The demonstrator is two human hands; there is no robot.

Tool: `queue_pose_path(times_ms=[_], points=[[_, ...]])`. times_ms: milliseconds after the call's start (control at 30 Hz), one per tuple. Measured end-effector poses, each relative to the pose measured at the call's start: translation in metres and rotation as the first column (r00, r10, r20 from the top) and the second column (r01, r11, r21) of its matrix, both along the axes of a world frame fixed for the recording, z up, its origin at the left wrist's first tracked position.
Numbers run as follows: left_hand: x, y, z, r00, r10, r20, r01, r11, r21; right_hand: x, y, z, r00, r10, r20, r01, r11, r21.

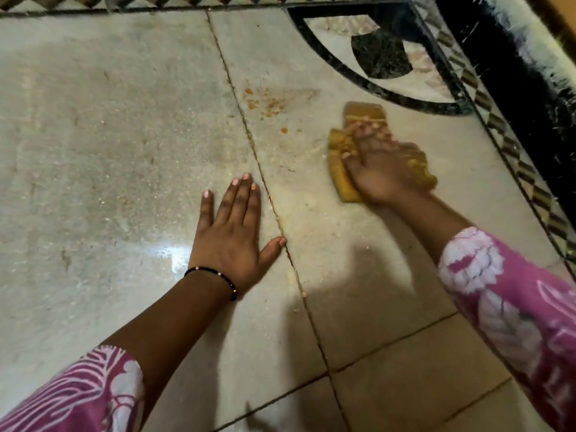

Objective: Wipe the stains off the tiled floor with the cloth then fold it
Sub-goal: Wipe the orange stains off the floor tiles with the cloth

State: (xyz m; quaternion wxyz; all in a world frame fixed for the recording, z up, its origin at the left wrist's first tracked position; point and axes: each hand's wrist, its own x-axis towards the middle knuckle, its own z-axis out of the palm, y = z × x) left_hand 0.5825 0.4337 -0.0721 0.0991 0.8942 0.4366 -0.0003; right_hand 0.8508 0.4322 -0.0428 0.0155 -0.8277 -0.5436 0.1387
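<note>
The right hand [378,169] lies flat on the yellow cloth [367,145] and presses it to the tiled floor [109,120], the fingers spread over the bunched fabric; the picture is blurred here, so I cannot tell if the thumb curls around an edge. The left hand [232,232] rests flat on the floor with straight, spread fingers, the thumb just beside the grout line [249,135], and it seems to carry the body weight.

The orange stains [265,102] sit apart from the cloth, to its left and a little farther away, near the same grout line. The cloth does not yet cover them.

The risks, as I judge: the cloth is crumpled, so a stroke can smear the orange marks wider or push them into the grout. The floor looks shiny, maybe wet, so the supporting left hand can slip
</note>
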Motion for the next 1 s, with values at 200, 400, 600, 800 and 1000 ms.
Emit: queue_pose_path(times_ms=[200,400,600,800,1000], points=[[0.0,0.001,-0.001,1.0,-0.003,0.023,0.002,1.0,0.002,-0.031,-0.086,-0.002,0.899,0.439,-0.02,-0.438,0.899,0.029],[0.0,0.002,-0.001,0.999,-0.005,0.05,0.005,1.0,0.008,0.009,0.004,-0.005,0.997,0.03,0.068,-0.031,1.0,0.007],[-0.012,0.023,0.006,0.989,-0.098,0.109,0.103,0.994,-0.042,-0.051,-0.021,0.0,0.855,0.507,-0.11,-0.5,0.862,0.083],[-0.057,0.063,0.004,0.99,0.132,0.053,-0.134,0.991,0.02,0.016,0.024,-0.002,0.984,0.179,-0.012,-0.178,0.984,0.022],[-0.055,0.063,0.003,0.989,0.135,0.056,-0.135,0.991,0.0,-0.063,0.109,-0.002,0.968,0.245,0.046,-0.244,0.97,-0.018]])
